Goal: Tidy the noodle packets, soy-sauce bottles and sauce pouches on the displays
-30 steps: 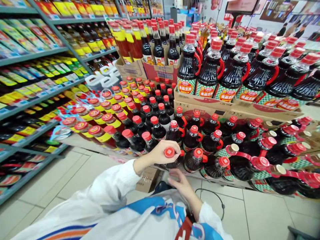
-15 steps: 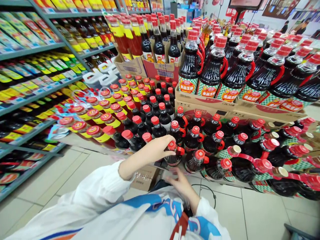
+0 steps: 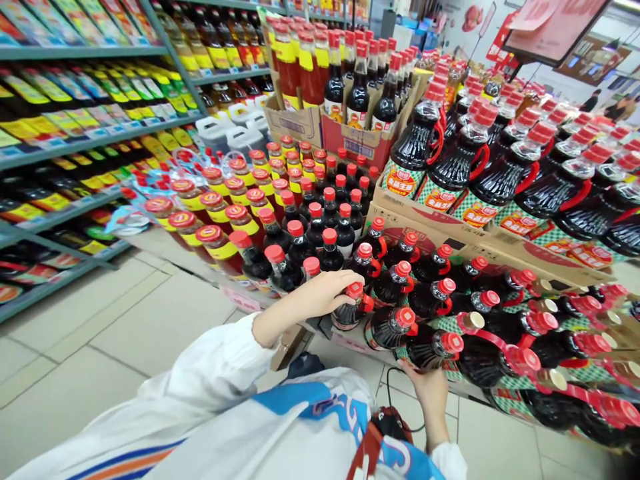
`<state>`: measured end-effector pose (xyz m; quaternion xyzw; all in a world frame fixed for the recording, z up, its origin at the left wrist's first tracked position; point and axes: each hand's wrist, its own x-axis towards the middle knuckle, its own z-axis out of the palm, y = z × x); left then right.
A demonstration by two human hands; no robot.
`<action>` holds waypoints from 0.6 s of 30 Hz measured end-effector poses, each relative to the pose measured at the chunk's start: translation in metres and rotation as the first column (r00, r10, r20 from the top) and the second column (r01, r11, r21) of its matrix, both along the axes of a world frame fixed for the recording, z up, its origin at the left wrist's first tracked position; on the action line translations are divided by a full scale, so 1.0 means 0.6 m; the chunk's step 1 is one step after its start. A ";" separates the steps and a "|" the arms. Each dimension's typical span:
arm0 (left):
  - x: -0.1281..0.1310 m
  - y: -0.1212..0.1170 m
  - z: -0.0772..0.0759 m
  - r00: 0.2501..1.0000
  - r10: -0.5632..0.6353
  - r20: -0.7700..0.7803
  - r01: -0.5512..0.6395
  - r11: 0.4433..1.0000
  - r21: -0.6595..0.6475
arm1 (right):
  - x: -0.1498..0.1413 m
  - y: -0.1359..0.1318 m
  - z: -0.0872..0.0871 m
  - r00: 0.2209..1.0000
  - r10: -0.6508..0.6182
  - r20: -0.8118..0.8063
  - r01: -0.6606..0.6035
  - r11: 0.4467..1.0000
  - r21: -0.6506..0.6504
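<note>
My left hand (image 3: 331, 292) is closed over the red cap and neck of a dark soy sauce bottle (image 3: 349, 313) in the front row. This bottle stands upright and has a red handle. Low at the front edge, my right hand (image 3: 425, 383) rests against the lower front of another soy sauce bottle (image 3: 425, 348), fingers stretched out and some of them hidden. Between the two stands one more red-capped soy sauce bottle (image 3: 390, 328).
Behind rise boxes (image 3: 425, 213) of larger soy sauce bottles (image 3: 453, 167). Yellow-labelled jars (image 3: 220, 247) fill the left of the display. A shelf unit (image 3: 95, 137) stands farther left. A black cable (image 3: 390, 380) hangs over the tiled floor.
My right hand has moved right and come up against a front-row bottle. My left hand stays at the same bottle's cap. The view has shifted and tilted.
</note>
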<state>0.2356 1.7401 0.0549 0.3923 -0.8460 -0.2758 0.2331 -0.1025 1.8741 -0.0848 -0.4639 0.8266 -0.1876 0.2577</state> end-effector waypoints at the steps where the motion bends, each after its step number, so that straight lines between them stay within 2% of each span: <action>1: -0.002 0.004 -0.001 1.000 0.016 0.002 -0.016 1.000 -0.006 | 0.003 -0.001 -0.002 1.000 -0.002 -0.017 0.002 1.000 0.009; 8: -0.019 0.029 -0.003 0.986 0.165 0.028 -0.164 0.986 -0.039 | 0.013 -0.015 -0.003 0.990 0.032 -0.139 -0.024 0.998 0.056; 12: -0.028 0.051 -0.016 0.964 0.264 -0.015 -0.265 0.961 -0.078 | 0.013 -0.021 0.003 0.989 0.072 -0.126 -0.067 0.997 0.039; 14: -0.046 0.081 -0.041 0.907 0.406 -0.113 -0.421 0.891 -0.173 | 0.009 -0.019 0.003 0.990 0.095 -0.104 -0.091 0.995 0.044; 16: -0.079 0.120 -0.085 0.821 0.487 -0.299 -0.569 0.747 -0.345 | 0.002 -0.016 -0.002 0.992 0.116 -0.055 -0.113 0.992 0.047; 17: -0.099 0.139 -0.114 0.836 0.398 -0.378 -0.544 0.688 -0.480 | -0.002 -0.014 -0.006 0.992 0.123 -0.018 -0.122 0.992 0.040; 18: -0.121 0.155 -0.147 0.895 0.236 -0.379 -0.436 0.641 -0.631 | -0.006 -0.011 -0.010 0.992 0.126 0.020 -0.127 0.991 0.030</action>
